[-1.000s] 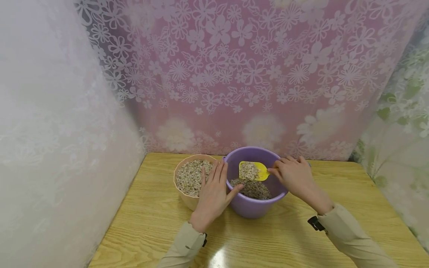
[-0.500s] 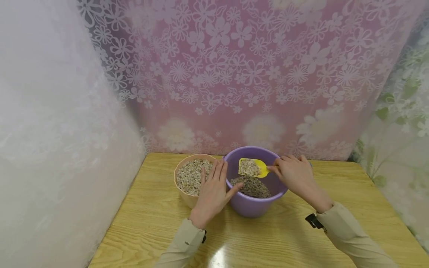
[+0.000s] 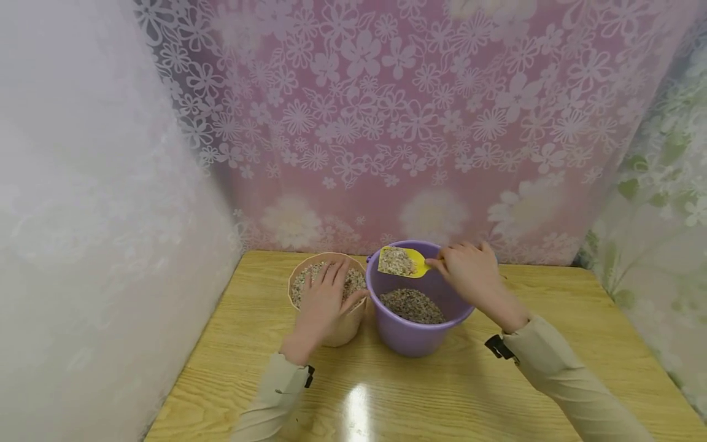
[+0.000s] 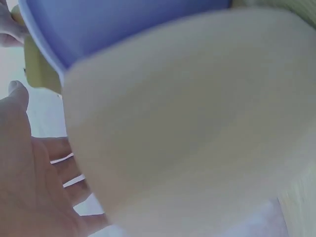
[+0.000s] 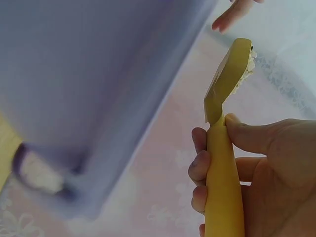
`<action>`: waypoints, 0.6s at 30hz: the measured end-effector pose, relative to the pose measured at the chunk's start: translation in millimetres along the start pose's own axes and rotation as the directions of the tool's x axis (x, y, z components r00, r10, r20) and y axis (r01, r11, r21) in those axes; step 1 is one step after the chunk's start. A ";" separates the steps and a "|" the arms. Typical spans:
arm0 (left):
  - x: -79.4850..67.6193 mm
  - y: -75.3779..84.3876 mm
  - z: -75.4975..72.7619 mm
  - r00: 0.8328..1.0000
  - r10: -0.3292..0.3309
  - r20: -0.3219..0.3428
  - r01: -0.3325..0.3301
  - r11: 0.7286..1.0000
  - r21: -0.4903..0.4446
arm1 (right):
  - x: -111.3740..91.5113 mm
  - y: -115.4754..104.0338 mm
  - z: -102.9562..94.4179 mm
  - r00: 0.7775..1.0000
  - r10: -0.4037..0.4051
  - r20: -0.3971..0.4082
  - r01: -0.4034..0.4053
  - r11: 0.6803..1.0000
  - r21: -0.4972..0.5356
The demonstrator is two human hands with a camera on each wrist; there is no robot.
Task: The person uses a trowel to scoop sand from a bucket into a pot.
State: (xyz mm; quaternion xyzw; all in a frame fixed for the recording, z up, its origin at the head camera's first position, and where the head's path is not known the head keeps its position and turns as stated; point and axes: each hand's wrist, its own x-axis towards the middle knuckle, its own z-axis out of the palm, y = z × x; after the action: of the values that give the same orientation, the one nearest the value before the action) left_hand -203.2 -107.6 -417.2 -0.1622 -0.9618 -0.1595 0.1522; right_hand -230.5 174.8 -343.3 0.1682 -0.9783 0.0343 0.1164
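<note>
My right hand (image 3: 469, 273) grips the yellow handle of a small scoop (image 5: 224, 182), fingers wrapped round it and thumb on top. The scoop's blade, heaped with pale grain-like bits (image 3: 396, 261), is level over the left rear rim of a purple bucket (image 3: 411, 337). Darker grainy material (image 3: 413, 306) lies in the bucket's bottom. My left hand (image 3: 320, 304) is spread over a peach-coloured tub (image 3: 345, 331), which is filled with similar pale bits. In the left wrist view its fingers (image 4: 69, 168) are straight, beside the tub's rim and curled round nothing.
Both containers stand side by side on a wood-grain table (image 3: 431, 393), near its back edge. A pink flowered curtain (image 3: 386, 153) hangs right behind. A pale wall covering (image 3: 110, 245) borders the table on the left, and a flowered one (image 3: 652, 258) on the right.
The loaded scoop has risen and moved left, from inside the bucket to above its rim. My left hand has moved left, away from the bucket's edge and over the tub.
</note>
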 end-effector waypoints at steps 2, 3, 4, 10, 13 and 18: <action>-5.4 -13.1 -5.2 0.999 -0.020 -0.039 0.020 1.000 -0.001 | 6.4 -9.0 -2.3 1.000 -0.015 0.009 0.015 1.000 0.005; -8.6 -19.6 -7.8 0.998 -0.034 -0.054 0.033 0.999 -0.010 | 9.3 -13.9 -3.5 1.000 -0.026 0.011 0.026 1.000 0.009; -12.2 -26.1 -10.3 0.997 -0.051 -0.064 0.050 0.998 -0.023 | 11.8 -19.2 -5.0 0.999 -0.036 0.015 0.036 0.999 0.014; -37.5 -59.7 -21.8 0.986 -0.159 -0.052 0.154 0.984 -0.084 | 25.3 -54.0 -9.4 0.994 -0.103 0.044 0.102 0.994 0.031; -49.0 -71.7 -22.0 0.983 -0.182 0.009 0.182 0.980 -0.084 | 32.1 -69.8 -6.7 0.989 -0.127 0.071 0.124 0.991 0.043; -61.6 -82.4 -17.2 0.981 -0.172 0.084 0.178 0.982 -0.065 | 43.8 -92.1 0.9 0.981 -0.158 0.110 0.157 0.987 0.015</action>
State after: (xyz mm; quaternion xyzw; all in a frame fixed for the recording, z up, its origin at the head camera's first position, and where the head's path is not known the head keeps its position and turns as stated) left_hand -173.2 -203.8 -444.2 -0.0886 -0.9712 -0.2004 0.0937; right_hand -239.8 74.0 -331.0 0.2472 -0.9667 0.0186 0.0639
